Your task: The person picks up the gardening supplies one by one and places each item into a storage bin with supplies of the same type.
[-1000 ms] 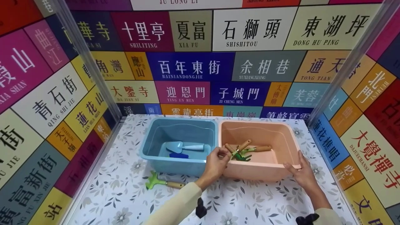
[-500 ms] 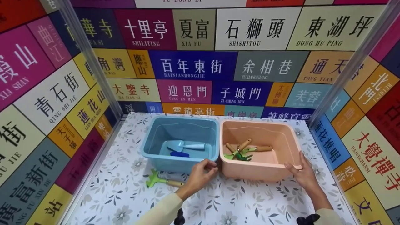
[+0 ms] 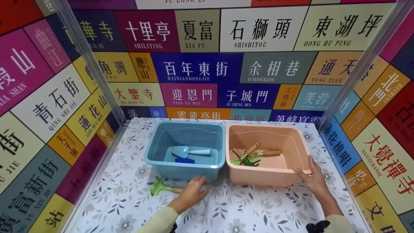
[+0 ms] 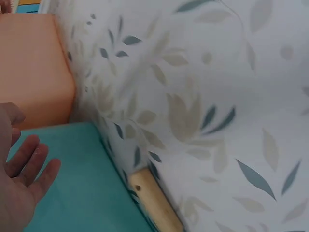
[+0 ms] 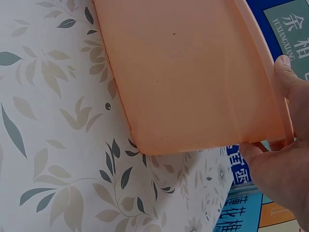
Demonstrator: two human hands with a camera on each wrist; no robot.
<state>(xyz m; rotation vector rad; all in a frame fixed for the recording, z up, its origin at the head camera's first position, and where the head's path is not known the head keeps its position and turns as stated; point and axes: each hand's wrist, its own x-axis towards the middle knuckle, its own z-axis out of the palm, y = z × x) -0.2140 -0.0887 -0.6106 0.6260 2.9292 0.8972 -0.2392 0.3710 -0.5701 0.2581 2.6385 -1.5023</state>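
Note:
A green hand rake [image 3: 161,187] with a wooden handle lies on the table in front of the blue plastic bin [image 3: 184,171]. My left hand [image 3: 192,193] is just over the end of that handle, fingers loosely bent and holding nothing. In the left wrist view the wooden handle [image 4: 153,200] lies apart from the fingers [image 4: 36,164]. My right hand [image 3: 312,179] grips the front right corner rim of the peach bin [image 3: 262,178], thumb on one side of the rim and fingers on the other, as the right wrist view of the hand [image 5: 280,164] also shows.
Inside the blue bin lie a light blue trowel [image 3: 190,151] and a dark blue piece [image 3: 185,160]. Several green tools with wooden handles [image 3: 271,152] are piled in the peach bin. Walls with printed signs [image 3: 197,68] enclose the flowered tabletop [image 3: 233,210].
My left hand has moved from the peach bin's front left corner, leftward and down, to the hand rake's handle. A green tool now shows at that corner inside the bin. My right hand stays put.

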